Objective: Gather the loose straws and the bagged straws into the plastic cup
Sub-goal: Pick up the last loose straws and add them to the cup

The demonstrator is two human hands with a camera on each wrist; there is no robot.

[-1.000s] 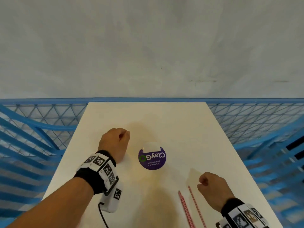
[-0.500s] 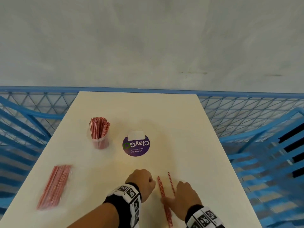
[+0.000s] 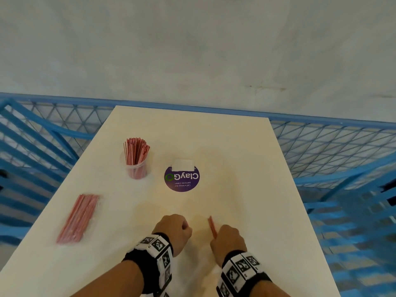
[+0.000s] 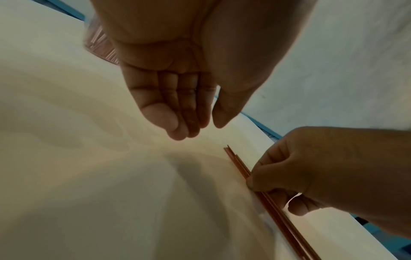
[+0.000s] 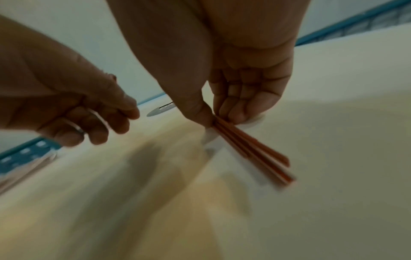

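White table [image 3: 246, 168], blue mesh fence [image 3: 332, 151] round it. Since a moment ago the loose straws [image 3: 212, 226] have been drawn together; three or so show, pinched by the right hand [image 3: 228, 241] near the sticker [image 3: 182, 177]. One bag of straws [image 3: 79, 217] lies left of it, one cup [image 3: 136, 168] stands beside it. Left hand [image 3: 173, 232] is loosely curled, holding nothing.
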